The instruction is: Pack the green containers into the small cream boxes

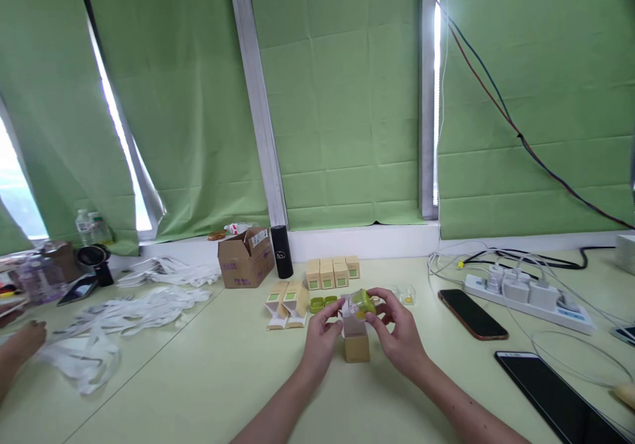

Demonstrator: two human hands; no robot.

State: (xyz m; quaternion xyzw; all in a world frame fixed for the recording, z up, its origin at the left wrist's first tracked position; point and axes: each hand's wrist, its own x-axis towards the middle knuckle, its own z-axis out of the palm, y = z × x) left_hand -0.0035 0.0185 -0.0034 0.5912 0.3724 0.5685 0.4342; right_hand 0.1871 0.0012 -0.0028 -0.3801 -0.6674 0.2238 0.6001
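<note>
While the small tan box stands upright on the table, we note a green-and-clear container held just above it, tilted, in front of the box's raised white flap. Right hand: grasping the container between thumb and fingers. Left hand: fingers bent at the flap's left edge; whether they pinch it, or touch the container too, we cannot tell. We judge the step in hand to be handling the container at the open box, its direction unclear from this one view. Any next move, we think, calls for the right grip kept secure, the container brought level, and the flap held clear of it. Beyond, we log two opened boxes, green pieces and a row of closed boxes; at far left, a co-worker's hand near white straps.
</note>
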